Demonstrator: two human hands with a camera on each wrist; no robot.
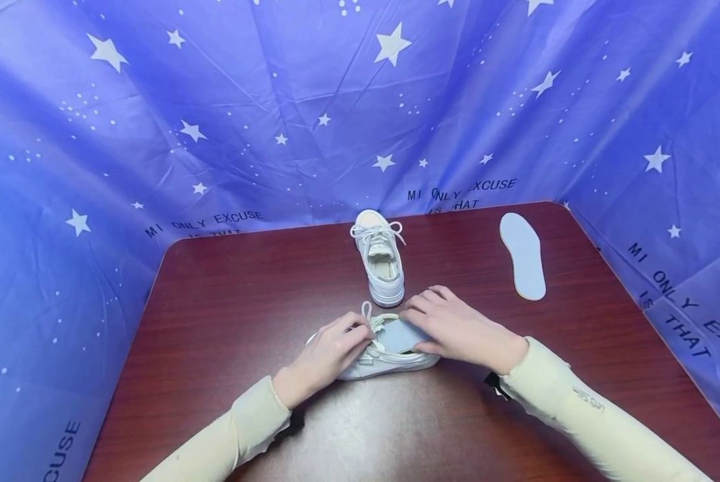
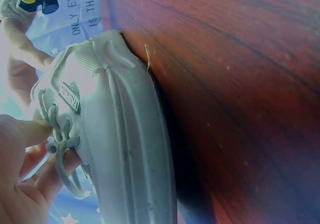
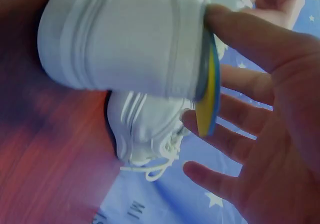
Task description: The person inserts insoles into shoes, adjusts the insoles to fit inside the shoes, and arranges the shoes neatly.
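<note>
A white lace-up sneaker (image 1: 390,365) lies sideways across the table in front of me, toe to the left. My left hand (image 1: 330,349) grips it at the laces and tongue; in the left wrist view thumb and fingers close around the lace area (image 2: 61,133). A pale blue insole (image 1: 401,336) sits partly in the shoe's opening. My right hand (image 1: 465,329) holds that insole near the heel end, thumb on the near side and fingers on the far side. In the right wrist view the insole's yellow underside (image 3: 206,115) juts out past the sneaker's heel (image 3: 135,39).
A second white sneaker (image 1: 387,294) with tied laces stands just behind, heel toward me. Another pale insole (image 1: 522,258) lies flat at the back right of the dark red wooden table (image 1: 245,281). Blue star-printed cloth (image 1: 312,80) hangs around the table.
</note>
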